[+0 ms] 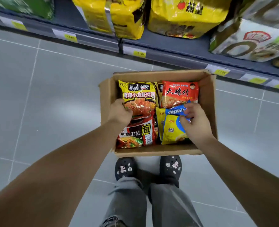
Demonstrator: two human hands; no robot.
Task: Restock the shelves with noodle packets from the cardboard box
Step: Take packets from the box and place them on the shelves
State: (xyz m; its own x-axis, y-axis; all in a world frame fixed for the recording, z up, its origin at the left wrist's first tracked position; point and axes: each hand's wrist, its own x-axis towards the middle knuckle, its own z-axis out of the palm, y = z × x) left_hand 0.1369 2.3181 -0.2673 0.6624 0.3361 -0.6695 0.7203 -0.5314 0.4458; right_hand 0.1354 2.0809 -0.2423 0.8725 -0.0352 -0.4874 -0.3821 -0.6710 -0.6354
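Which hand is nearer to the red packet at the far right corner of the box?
The right hand. It grips a blue packet at the lower edge of the red packet. The left hand is across the cardboard box, on the yellow packet.

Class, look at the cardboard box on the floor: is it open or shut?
Open: the cardboard box has its flaps apart, and noodle packets show inside.

cardboard box (207,112) open-topped, flaps down, clear reach from above, noodle packets (139,95) fill its floor edge to edge, both hands inside, bare floor tiles (53,89) left, shelf edge (176,53) close behind box
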